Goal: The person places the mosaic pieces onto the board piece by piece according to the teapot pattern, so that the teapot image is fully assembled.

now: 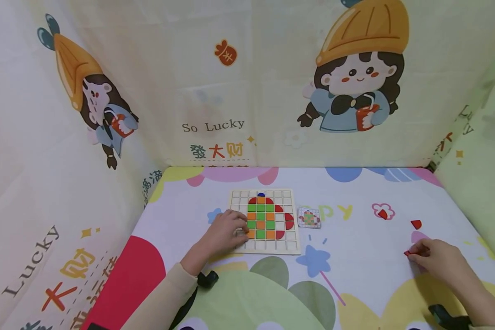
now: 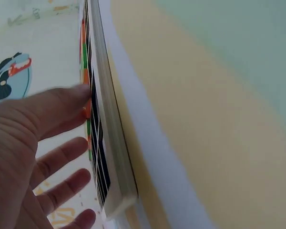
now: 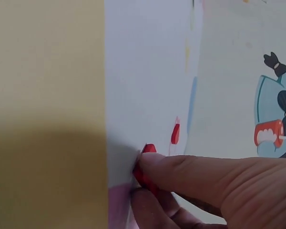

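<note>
A wooden grid board [image 1: 237, 250] bears a pattern of green, orange and red tiles with one blue piece [image 1: 261, 195] at its top. My left hand [image 1: 230, 230] lies over the board's left side, its fingertips at the orange tiles [image 1: 251, 234]. In the left wrist view its lower fingers [image 2: 69, 186] are spread apart beside the board. On the right, my right hand [image 1: 443, 259] pinches a small red piece [image 3: 145, 167] between thumb and finger, close over the tabletop. Two more red pieces, one on a printed flower [image 1: 382, 214] and one nearer [image 1: 415, 224], lie beyond that hand.
A small pattern card [image 1: 309, 217] with a matching coloured picture lies against the board's right side. The printed tablecloth [image 1: 354, 266] covers the table, and patterned cloth walls [image 1: 272, 105] stand behind it and at both sides.
</note>
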`<state>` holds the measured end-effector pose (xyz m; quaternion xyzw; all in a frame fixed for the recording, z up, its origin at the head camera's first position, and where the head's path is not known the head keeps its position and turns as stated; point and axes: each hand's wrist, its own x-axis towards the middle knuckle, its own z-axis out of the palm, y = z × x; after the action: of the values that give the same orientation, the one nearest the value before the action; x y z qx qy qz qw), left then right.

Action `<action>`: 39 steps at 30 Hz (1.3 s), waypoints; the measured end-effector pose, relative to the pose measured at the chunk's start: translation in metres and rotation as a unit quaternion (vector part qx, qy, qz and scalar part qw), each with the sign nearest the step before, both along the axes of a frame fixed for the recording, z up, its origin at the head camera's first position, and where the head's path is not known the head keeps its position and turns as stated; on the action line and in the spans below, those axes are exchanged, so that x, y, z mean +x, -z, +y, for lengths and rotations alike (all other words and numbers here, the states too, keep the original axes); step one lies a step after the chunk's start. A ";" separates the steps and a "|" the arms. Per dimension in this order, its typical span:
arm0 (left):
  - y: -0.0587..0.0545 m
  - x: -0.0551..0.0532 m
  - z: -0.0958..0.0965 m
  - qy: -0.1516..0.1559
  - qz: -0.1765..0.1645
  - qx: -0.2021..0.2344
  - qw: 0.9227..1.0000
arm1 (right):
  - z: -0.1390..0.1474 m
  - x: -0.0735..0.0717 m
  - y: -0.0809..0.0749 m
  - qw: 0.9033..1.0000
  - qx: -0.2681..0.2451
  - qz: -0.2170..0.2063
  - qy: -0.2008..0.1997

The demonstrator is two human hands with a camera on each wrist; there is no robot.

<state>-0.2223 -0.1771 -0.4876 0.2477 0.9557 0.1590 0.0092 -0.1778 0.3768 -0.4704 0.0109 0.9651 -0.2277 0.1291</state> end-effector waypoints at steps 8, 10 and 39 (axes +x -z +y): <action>-0.004 0.003 0.003 -0.012 -0.015 -0.005 1.000 | -0.010 -0.002 0.000 1.000 -0.012 0.018 -0.010; -0.005 0.003 0.001 -0.011 -0.023 -0.013 1.000 | -0.013 -0.003 0.001 0.999 -0.006 0.032 -0.018; -0.020 0.002 -0.042 -0.085 -0.183 -0.034 0.979 | -0.116 -0.036 -0.021 0.976 -0.205 0.042 -0.061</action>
<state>-0.2203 -0.2190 -0.4677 0.1317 0.9603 0.1689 0.1789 -0.2142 0.2608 -0.4492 -0.0847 0.9011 -0.4129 0.1014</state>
